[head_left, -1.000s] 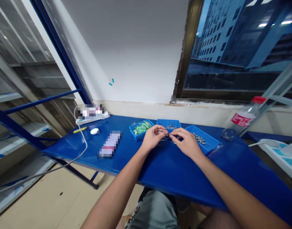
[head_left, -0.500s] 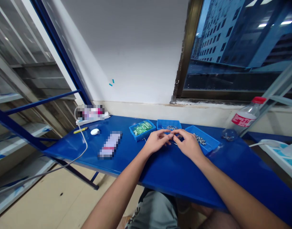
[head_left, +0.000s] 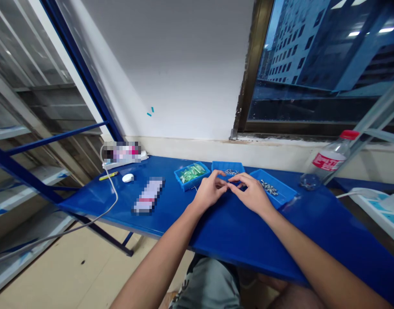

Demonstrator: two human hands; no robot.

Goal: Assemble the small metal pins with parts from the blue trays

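Observation:
My left hand (head_left: pixel 211 189) and my right hand (head_left: pixel 250 191) meet at the fingertips just above the blue table. The fingers of both are bent and pinched around something too small to make out. Right behind the hands stands a blue bin (head_left: pixel 227 165) with thin metal pieces (head_left: pixel 232 172). To the right, close to my right hand, a larger blue bin (head_left: pixel 285 194) holds short metal cylindrical pieces (head_left: pixel 269 188). On the left a blue bin (head_left: pixel 184 186) is filled with small green packets (head_left: pixel 193 173). A thin metal piece shows beside my left hand.
A pixelated flat object (head_left: pixel 148 195), a white rounded object (head_left: pixel 128 177) and a yellow cutter (head_left: pixel 108 176) lie on the left of the table (head_left: pixel 235 240). A white power strip (head_left: pixel 126 161) with a cable sits at the back. A red-capped plastic bottle (head_left: pixel 327 163) stands at right.
My left hand has turned slightly and its fingers are more curled. My right fingertips have shifted a little left and down. The bins have stayed in place.

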